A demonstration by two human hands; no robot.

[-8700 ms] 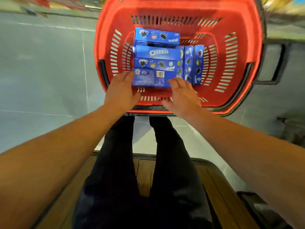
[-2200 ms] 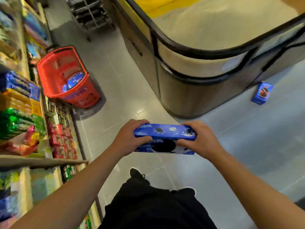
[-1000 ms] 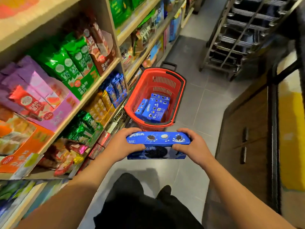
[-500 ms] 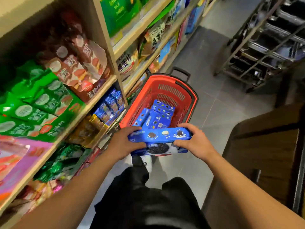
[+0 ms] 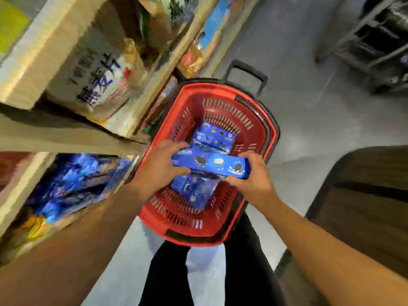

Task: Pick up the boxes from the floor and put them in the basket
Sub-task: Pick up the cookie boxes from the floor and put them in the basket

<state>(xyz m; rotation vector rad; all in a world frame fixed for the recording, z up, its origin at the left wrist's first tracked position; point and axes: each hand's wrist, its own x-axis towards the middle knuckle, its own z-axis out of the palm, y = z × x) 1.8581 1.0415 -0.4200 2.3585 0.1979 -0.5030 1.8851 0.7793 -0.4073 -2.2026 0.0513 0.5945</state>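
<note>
Hands first: from the head view our left hand (image 5: 159, 166) and right hand (image 5: 251, 180) each curl round one end of the blue box (image 5: 210, 163), held level above the red basket (image 5: 271, 138). We would lower it flat onto the stacked boxes (image 5: 215, 136) and release both ends together. Motion blur smears the shelves (image 5: 39, 69), and the held box hides part of the stack.

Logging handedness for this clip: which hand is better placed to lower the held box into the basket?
Neither clearly: left hand and right hand each grip one end of the blue box above the red basket. Probably both lower together.
</note>
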